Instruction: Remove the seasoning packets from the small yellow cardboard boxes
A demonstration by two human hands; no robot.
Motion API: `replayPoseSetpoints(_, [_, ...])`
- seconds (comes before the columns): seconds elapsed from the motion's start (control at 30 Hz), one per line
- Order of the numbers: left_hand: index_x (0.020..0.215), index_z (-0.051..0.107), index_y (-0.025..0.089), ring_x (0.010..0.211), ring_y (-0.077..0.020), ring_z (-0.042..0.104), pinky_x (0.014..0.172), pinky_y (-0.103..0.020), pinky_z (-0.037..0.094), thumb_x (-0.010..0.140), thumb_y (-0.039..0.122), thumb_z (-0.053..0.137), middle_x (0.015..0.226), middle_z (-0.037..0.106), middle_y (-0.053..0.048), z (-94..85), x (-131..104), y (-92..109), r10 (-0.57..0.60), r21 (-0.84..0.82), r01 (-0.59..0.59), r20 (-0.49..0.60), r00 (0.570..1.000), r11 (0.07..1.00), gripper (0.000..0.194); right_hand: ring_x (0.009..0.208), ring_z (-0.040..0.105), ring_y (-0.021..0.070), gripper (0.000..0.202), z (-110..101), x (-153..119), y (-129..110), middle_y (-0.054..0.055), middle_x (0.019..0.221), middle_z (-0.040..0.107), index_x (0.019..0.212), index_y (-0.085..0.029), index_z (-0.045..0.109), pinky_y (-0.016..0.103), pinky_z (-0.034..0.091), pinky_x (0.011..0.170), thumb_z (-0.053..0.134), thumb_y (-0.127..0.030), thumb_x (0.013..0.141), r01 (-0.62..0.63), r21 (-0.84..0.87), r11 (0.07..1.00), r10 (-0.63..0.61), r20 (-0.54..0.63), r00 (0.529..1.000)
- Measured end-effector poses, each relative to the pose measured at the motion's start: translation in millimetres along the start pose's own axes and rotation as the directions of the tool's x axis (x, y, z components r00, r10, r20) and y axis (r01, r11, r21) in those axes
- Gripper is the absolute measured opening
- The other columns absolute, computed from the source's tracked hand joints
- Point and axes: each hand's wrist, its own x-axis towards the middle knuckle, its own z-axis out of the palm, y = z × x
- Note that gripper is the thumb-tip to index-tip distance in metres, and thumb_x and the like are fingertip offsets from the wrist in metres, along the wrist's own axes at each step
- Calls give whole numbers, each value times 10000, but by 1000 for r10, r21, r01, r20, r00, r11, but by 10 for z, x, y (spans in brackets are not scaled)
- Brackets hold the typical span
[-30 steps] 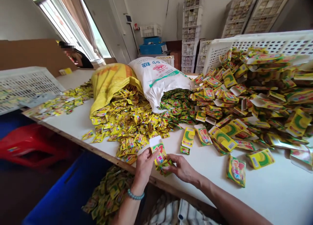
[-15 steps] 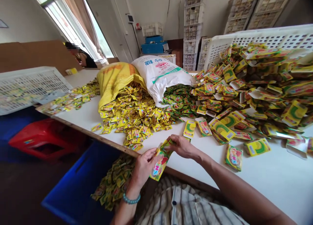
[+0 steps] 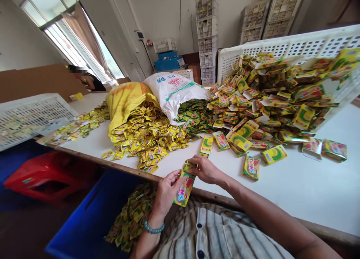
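Observation:
Near the table's front edge, my left hand [image 3: 168, 191] is closed round the side of a small green and yellow box [image 3: 185, 191] with a red fruit print. The fingers of my right hand [image 3: 204, 169] are pinched at the box's top end, where a green packet partly shows. Beyond my hands lie yellow packets [image 3: 157, 133] spilling from a yellow sack [image 3: 126, 101], and green packets [image 3: 194, 114] at the mouth of a white sack [image 3: 177, 90]. A yellow box [image 3: 206, 144] lies just past my right hand.
A white crate [image 3: 233, 60] on its side spills many boxes [image 3: 258, 101] at the right. Below the table's left front edge, a blue bin [image 3: 81, 217] holds packets, beside a red stool [image 3: 47, 176]. A person [image 3: 90, 81] is at the far left.
The view has shifted to the right and tilted a little. My right fingers have moved closer in at the box's top, and less of the green packet shows there.

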Motion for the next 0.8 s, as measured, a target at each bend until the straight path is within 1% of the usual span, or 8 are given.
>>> replayPoseSetpoints(0.1, [1055, 675, 130, 870, -249, 708, 794, -334, 556, 705, 401, 758, 991, 750, -116, 66, -25, 31, 7, -23, -7, 5, 1000, 1000, 451, 640, 521, 114, 168, -54, 7, 17, -12, 707, 609, 837, -139, 656, 212, 386, 588, 744, -222, 720, -94, 117, 989, 103, -75, 992])
replayPoseSetpoints(0.2, [1021, 679, 121, 828, -237, 708, 765, -320, 557, 665, 413, 785, 953, 755, -113, 118, -40, 48, -2, -43, 1, -32, 999, 999, 472, 593, 530, 107, 127, -91, 6, 2, -25, 647, 621, 757, -139, 659, 199, 372, 547, 751, -143, 668, -96, 62, 993, 99, -32, 995])
replayPoseSetpoints(0.27, [1001, 680, 115, 796, -231, 708, 742, -316, 555, 644, 416, 799, 921, 756, -112, 144, -38, 54, -26, -64, 23, -40, 999, 998, 481, 594, 562, 119, 78, -121, -13, -24, -16, 645, 652, 759, -147, 683, 205, 380, 551, 709, -119, 691, -61, -1, 998, 61, 29, 998])
replayPoseSetpoints(0.4, [999, 672, 122, 779, -216, 704, 731, -301, 546, 629, 421, 806, 898, 755, -97, 204, -8, 68, -57, -121, 50, -55, 997, 991, 494, 695, 644, 150, 226, -181, -80, -54, 16, 786, 729, 1036, -163, 660, 224, 442, 637, 596, -165, 819, 15, 76, 997, -24, 121, 992])
replayPoseSetpoints(0.47, [994, 664, 123, 760, -206, 700, 726, -289, 540, 620, 427, 808, 862, 751, -81, 244, 16, 77, -46, -125, 37, -71, 996, 991, 504, 686, 639, 146, 331, -186, -112, -43, 18, 791, 725, 1189, -163, 562, 230, 441, 637, 539, -157, 858, 44, 71, 996, -51, 86, 995])
replayPoseSetpoints(0.53, [1020, 641, 124, 701, -186, 688, 690, -270, 531, 623, 432, 805, 776, 737, -48, 286, 37, 86, -31, -114, 23, -74, 997, 993, 529, 630, 609, 138, 356, -165, -136, -12, 4, 731, 700, 1236, -162, 494, 229, 423, 603, 501, -152, 881, 66, 46, 997, -68, 59, 996])
replayPoseSetpoints(0.67, [1187, 519, 179, 575, -141, 634, 571, -217, 482, 704, 430, 749, 624, 674, 37, 331, 77, 88, 25, -68, -31, -94, 995, 997, 591, 669, 613, 135, 310, -59, -142, 98, 6, 782, 698, 1225, -189, 442, 233, 439, 619, 487, -219, 920, 35, 192, 981, -41, 24, 999])
replayPoseSetpoints(0.8, [1127, 543, 193, 596, -146, 642, 543, -209, 469, 754, 439, 701, 702, 700, 3, 299, 138, 58, 87, -12, -90, -152, 984, 996, 474, 831, 636, 161, 301, 61, -102, 148, 46, 935, 700, 1168, -200, 476, 282, 468, 765, 564, -222, 881, 112, 214, 970, -86, -124, 988])
